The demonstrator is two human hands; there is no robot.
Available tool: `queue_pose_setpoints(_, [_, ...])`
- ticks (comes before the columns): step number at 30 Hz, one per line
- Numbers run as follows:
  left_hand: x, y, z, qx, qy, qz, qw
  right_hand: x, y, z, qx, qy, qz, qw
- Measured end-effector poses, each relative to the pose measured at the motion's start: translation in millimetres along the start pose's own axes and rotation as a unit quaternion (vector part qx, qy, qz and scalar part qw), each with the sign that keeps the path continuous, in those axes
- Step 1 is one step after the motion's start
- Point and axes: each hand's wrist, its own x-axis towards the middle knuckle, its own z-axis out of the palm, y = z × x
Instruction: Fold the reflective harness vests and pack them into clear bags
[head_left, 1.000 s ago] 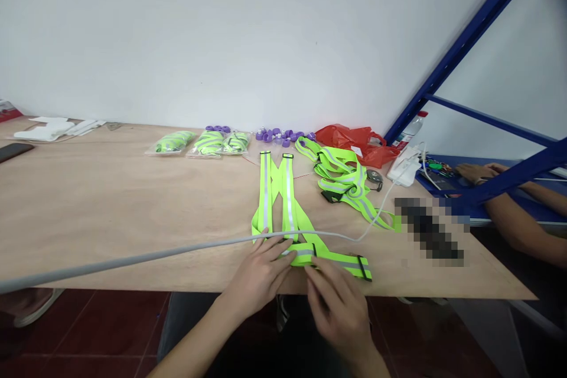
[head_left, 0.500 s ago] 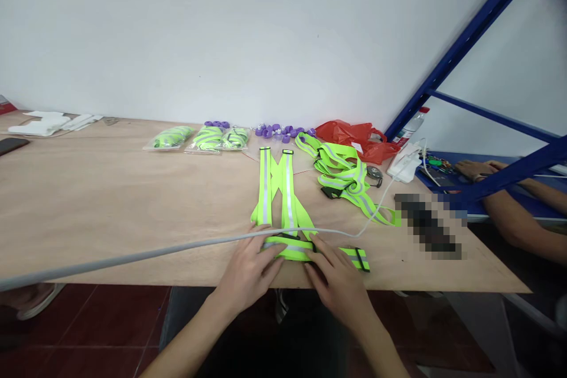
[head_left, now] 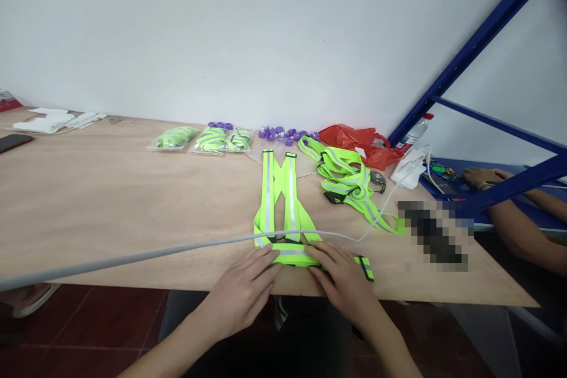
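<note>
against white wall, plywood table [head_left: 110, 201].

My feed is bright and evenly lit; the light is soft and diffuse, its source not in view. The white wall [head_left: 221, 41] grades slightly darker toward the upper corners. Shadows on the wooden table [head_left: 110, 201] are faint. No glare noted. Wide-angle distortion: the table edge bows and the blue frame [head_left: 465, 59] leans. A pixelated block [head_left: 436, 236] masks one patch. The near grey cable [head_left: 110, 260] looks soft; the floor below is dim.
</note>
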Motion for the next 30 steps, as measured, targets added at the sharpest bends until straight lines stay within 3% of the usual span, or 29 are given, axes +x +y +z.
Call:
queue_pose_setpoints(6, [27.6, 15.7, 0.8, 0.035, -0.035, -0.015, 0.999, -2.0, 3.2, 3.8, -0.024, 0.012, -0.017, 0.999])
queue_pose_setpoints(10, [40.5, 28.1, 24.8, 0.099, -0.08, 0.02, 0.992, -6.3, 5.5, 9.3, -0.031, 0.028, -0.016, 0.999])
queue_pose_setpoints(14, [40.6, 34.8, 46.7, 0.156, -0.102, -0.001, 0.982, -10.3, 0.0, 11.3, -0.024, 0.05, -0.001, 0.998])
queue_pose_setpoints(19, [43.5, 41.3, 51.9, 0.181, -0.098, -0.024, 0.978, -20.3, -6.3, -0.5, -0.009, 0.153, 0.031, 0.988])
queue_pose_setpoints(23, [47.8, 48.7, 53.8, 0.185, -0.077, -0.037, 0.979, -42.0, 7.5, -13.5, -0.037, 0.223, 0.093, 0.97])
queue_pose_setpoints(25, [48.4, 50.8, 56.4, 0.188, -0.063, -0.043, 0.979, -54.2, 21.0, -19.7, -0.039, 0.191, 0.12, 0.973])
queue_pose_setpoints(30, [48.5, 51.6, 58.6, 0.193, -0.06, -0.044, 0.978, -71.5, 55.6, -36.2, 0.032, 0.032, 0.174, 0.984])
